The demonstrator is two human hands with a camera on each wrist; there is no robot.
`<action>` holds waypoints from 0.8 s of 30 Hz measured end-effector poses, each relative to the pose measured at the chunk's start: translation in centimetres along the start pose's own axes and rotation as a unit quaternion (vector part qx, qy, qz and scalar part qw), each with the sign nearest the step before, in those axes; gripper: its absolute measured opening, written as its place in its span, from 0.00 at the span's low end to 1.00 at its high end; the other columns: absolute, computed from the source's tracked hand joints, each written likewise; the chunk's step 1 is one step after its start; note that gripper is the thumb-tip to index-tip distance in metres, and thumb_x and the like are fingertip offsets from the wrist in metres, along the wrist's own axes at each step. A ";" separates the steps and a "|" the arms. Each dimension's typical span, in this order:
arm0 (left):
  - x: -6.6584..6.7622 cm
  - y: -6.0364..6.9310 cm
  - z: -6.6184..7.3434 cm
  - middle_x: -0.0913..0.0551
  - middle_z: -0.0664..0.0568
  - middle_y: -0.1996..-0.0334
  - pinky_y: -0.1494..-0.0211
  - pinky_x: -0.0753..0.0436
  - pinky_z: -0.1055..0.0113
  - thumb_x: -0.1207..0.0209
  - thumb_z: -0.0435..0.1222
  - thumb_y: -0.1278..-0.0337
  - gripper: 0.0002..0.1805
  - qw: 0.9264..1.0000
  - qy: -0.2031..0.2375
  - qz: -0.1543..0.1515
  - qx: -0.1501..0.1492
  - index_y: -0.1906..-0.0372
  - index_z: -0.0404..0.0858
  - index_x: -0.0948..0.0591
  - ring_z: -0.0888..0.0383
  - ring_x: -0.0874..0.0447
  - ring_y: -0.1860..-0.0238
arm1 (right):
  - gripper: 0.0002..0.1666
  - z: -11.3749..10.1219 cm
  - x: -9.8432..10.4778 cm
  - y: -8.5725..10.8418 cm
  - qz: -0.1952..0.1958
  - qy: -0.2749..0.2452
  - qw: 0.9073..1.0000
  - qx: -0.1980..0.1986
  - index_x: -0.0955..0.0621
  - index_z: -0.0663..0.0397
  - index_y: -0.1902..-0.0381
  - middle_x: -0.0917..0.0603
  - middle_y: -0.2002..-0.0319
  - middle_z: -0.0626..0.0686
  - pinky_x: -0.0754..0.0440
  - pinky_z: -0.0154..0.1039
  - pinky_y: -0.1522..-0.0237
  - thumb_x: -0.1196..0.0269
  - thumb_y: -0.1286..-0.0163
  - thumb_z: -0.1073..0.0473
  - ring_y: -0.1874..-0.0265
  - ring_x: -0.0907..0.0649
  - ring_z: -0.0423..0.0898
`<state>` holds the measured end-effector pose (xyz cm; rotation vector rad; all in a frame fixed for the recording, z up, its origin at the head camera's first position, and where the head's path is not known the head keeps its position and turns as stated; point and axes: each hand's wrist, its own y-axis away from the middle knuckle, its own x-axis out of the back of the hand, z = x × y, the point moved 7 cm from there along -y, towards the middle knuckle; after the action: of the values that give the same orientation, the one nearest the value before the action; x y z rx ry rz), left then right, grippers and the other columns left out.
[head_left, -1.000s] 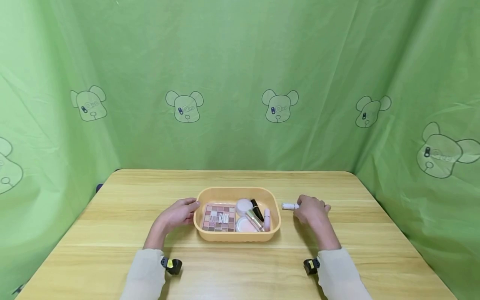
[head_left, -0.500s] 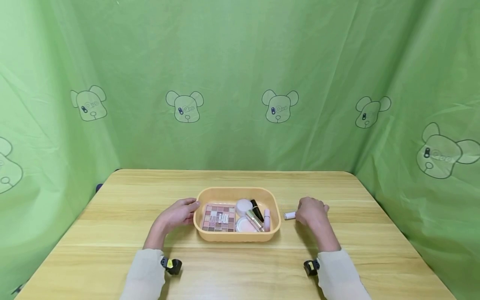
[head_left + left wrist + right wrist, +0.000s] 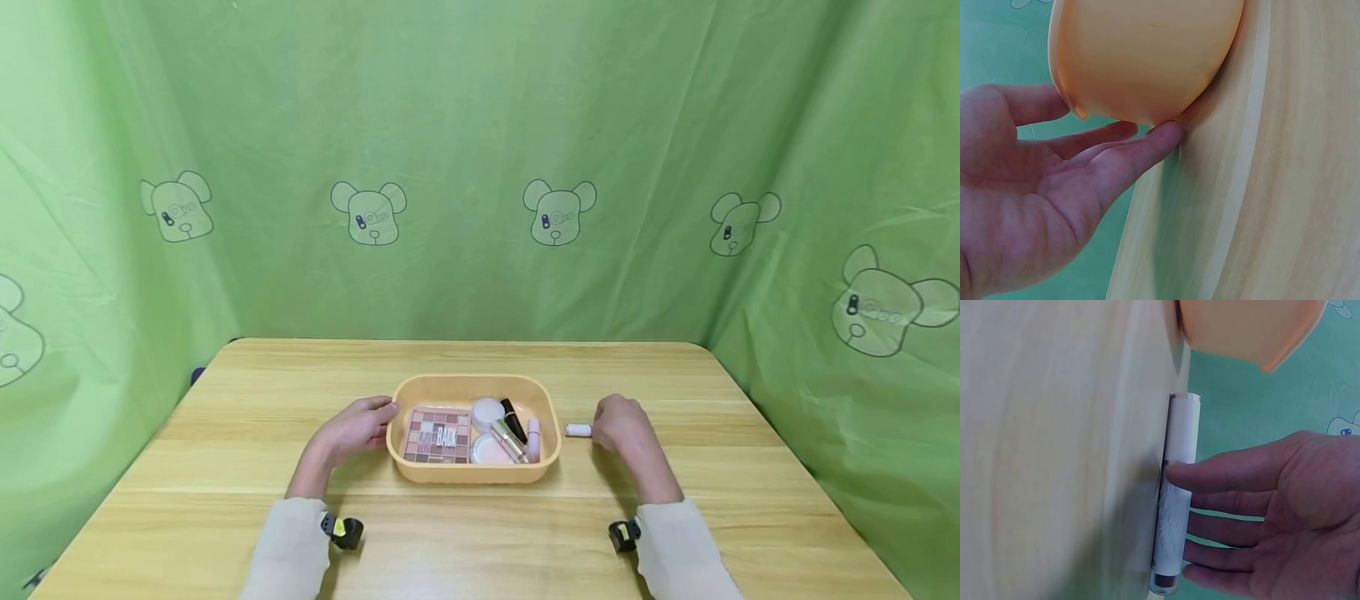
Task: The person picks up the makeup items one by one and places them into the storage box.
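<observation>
My left hand (image 3: 358,425) touches the left end of a yellow-orange plastic basket (image 3: 480,473), fingers fairly straight against its rim and outer wall. In the left wrist view one fingertip lies low on the wall, near the tabletop. Right of the basket, my right hand (image 3: 621,423) holds a white lip gloss tube (image 3: 1175,512) between thumb and fingers, low at the tabletop. Its dark, clear-ended tip shows in the right wrist view. Inside the basket are an eyeshadow palette (image 3: 437,436), two round compacts (image 3: 489,413), a gold lipstick (image 3: 509,442), a black tube (image 3: 514,420) and a pink tube (image 3: 533,440).
The wooden table (image 3: 480,542) extends around the basket on every side. Green curtains (image 3: 465,275) printed with bear heads hang behind and along both sides.
The right hand first brought the lip gloss tube nearer the person, at a slant, then turned it to point straight at the basket. The left hand and basket have stayed put.
</observation>
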<state>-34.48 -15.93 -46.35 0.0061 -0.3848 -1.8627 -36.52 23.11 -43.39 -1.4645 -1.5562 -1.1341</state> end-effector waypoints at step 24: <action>0.1 -0.2 0.0 0.31 0.29 0.30 0.30 0.21 0.52 0.56 0.42 0.19 0.34 1.000 -0.011 0.011 0.002 0.23 0.23 0.46 0.39 0.26 0.31 | 0.08 0.4 0.3 0.4 0.005 0.008 1.000 -0.003 0.15 0.59 0.70 0.16 0.69 0.59 0.21 0.41 0.75 0.41 0.41 0.69 0.70 0.20 0.53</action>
<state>-34.67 -15.99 -46.41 -0.0146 -0.4025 -1.8420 -36.16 23.56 -43.18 -1.4616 -1.5341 -1.1435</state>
